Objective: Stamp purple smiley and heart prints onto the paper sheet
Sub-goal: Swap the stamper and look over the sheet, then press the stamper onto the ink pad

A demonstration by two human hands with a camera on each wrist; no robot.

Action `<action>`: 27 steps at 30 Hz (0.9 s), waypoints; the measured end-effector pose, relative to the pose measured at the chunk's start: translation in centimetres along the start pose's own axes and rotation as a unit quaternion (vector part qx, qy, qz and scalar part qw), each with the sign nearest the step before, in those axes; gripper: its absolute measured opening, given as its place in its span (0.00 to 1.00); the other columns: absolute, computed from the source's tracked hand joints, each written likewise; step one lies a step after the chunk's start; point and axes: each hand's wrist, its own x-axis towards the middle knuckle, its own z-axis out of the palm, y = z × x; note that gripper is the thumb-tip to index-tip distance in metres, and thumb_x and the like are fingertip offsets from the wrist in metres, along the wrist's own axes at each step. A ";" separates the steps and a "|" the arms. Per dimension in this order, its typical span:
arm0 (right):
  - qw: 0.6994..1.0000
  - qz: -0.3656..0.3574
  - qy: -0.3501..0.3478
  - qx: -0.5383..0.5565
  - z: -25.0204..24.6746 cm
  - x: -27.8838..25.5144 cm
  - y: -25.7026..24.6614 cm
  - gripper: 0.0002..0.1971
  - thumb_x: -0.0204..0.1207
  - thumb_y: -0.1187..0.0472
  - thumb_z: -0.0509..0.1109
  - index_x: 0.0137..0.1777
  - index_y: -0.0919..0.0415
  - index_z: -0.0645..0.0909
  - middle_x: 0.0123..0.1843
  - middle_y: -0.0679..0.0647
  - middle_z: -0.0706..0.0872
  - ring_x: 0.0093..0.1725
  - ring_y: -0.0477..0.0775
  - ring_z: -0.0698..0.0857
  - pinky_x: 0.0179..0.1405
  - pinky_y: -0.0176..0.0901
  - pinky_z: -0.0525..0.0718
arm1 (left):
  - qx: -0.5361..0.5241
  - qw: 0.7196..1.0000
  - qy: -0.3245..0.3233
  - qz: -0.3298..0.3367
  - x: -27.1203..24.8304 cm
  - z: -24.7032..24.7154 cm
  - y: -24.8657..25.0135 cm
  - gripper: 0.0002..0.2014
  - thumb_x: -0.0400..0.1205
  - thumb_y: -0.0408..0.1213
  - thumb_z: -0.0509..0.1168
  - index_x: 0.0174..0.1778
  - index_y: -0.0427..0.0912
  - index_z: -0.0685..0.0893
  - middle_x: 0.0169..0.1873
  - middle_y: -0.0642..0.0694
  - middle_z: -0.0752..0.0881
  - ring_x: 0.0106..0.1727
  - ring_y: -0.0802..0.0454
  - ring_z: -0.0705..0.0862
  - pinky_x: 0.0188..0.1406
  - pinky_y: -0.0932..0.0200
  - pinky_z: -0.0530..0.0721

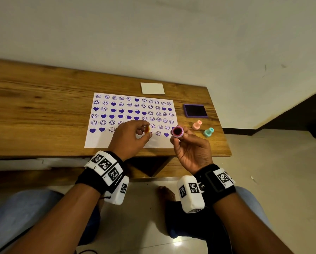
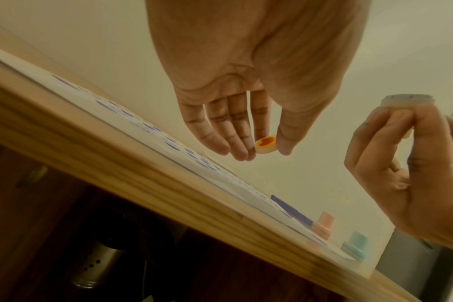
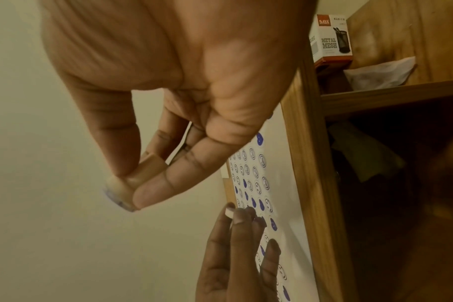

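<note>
paper sheet (image 1: 116, 142), thin and easily shifted, lies flat on the wooden table (image 1: 34, 107). my right hand (image 1: 192, 153) pinches the light, rigid stamp (image 1: 177, 132) by its stem, inked face up; my left hand (image 1: 129, 138) pinches a small heart-marked cap (image 2: 265, 145).

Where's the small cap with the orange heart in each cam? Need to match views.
Head: cap centre, pinched by left hand, over the paper sheet.
Left wrist: centre, at the fingertips.
Right wrist: bottom centre, only a white edge shows.
Shared landmark: the paper sheet.
</note>
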 end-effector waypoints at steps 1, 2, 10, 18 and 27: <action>1.000 -0.002 0.001 -0.001 0.0 0.0 0.0 0.25 0.49 0.73 0.87 0.49 0.68 0.88 0.49 0.63 0.88 0.43 0.57 0.91 0.39 0.41 0.92 | -0.001 1.000 -0.001 -0.001 0.0 0.0 0.0 0.18 0.76 0.48 0.74 0.61 0.49 0.86 0.47 0.54 0.88 0.46 0.61 0.85 0.48 0.57 0.87; 1.000 -0.003 0.001 -0.003 -0.1 0.0 0.1 0.25 0.49 0.73 0.87 0.49 0.68 0.88 0.49 0.63 0.88 0.43 0.57 0.91 0.39 0.41 0.91 | 0.000 1.000 -0.002 -0.002 0.0 -0.1 0.0 0.18 0.76 0.48 0.74 0.61 0.49 0.86 0.47 0.54 0.88 0.46 0.61 0.85 0.48 0.56 0.87; 0.999 -0.010 0.003 -0.030 -0.5 0.2 0.2 0.25 0.49 0.72 0.88 0.49 0.65 0.89 0.49 0.63 0.89 0.43 0.59 0.91 0.40 0.39 0.91 | 0.017 1.000 -0.015 -0.005 -0.1 -0.2 0.3 0.18 0.76 0.48 0.73 0.62 0.49 0.86 0.48 0.52 0.88 0.46 0.59 0.86 0.50 0.56 0.86; 0.904 -0.098 0.103 -0.404 -0.3 0.2 -1.4 0.10 0.72 0.71 0.76 0.52 0.65 0.89 0.51 0.58 0.93 0.51 0.56 0.92 0.48 0.44 0.90 | 0.014 1.000 -0.020 -0.005 0.0 -0.4 0.6 0.17 0.76 0.47 0.73 0.61 0.49 0.86 0.48 0.51 0.89 0.46 0.58 0.86 0.50 0.56 0.86; 0.565 -0.145 0.163 -0.795 0.7 2.6 -1.2 0.11 0.72 0.56 0.80 0.54 0.55 0.92 0.46 0.47 0.91 0.44 0.43 0.87 0.51 0.47 0.89 | 0.013 1.000 -0.025 -0.009 -0.1 -0.7 0.8 0.17 0.77 0.46 0.73 0.61 0.49 0.86 0.48 0.52 0.89 0.46 0.58 0.86 0.51 0.56 0.86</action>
